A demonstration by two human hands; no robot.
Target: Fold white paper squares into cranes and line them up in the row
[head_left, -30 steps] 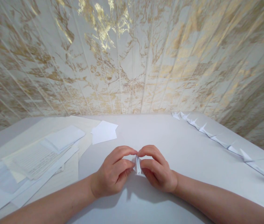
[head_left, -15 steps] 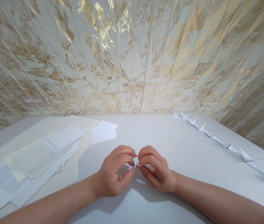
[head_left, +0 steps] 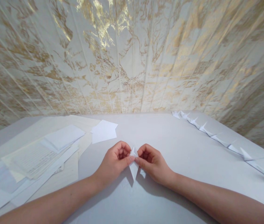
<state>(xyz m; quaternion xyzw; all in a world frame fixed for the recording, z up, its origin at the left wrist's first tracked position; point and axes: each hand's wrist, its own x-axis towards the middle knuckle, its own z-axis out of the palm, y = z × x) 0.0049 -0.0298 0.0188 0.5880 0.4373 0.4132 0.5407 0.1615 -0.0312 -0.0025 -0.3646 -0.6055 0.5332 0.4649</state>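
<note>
A small folded white paper piece (head_left: pixel 134 169) is pinched between my two hands, just above the table, with a sharp point hanging down toward me and a peak standing up between the fingertips. My left hand (head_left: pixel 116 158) grips its left edge with thumb and bent fingers. On the opposite edge, my right hand (head_left: pixel 154 161) holds it in the same kind of pinch. Some of the paper's folds are covered by my thumbs and fingers.
Along the right table edge runs a row of several folded white paper figures (head_left: pixel 245 154). Loose white sheets (head_left: pixel 105 131) lie left of centre. Stacked papers, some printed (head_left: pixel 37 160), cover the left side. A gold-patterned curtain (head_left: pixel 132 62) hangs behind the table (head_left: pixel 169 133).
The folded paper has turned, so its long downward point now shows below my thumbs. Both hands have shifted slightly and tightened around it.
</note>
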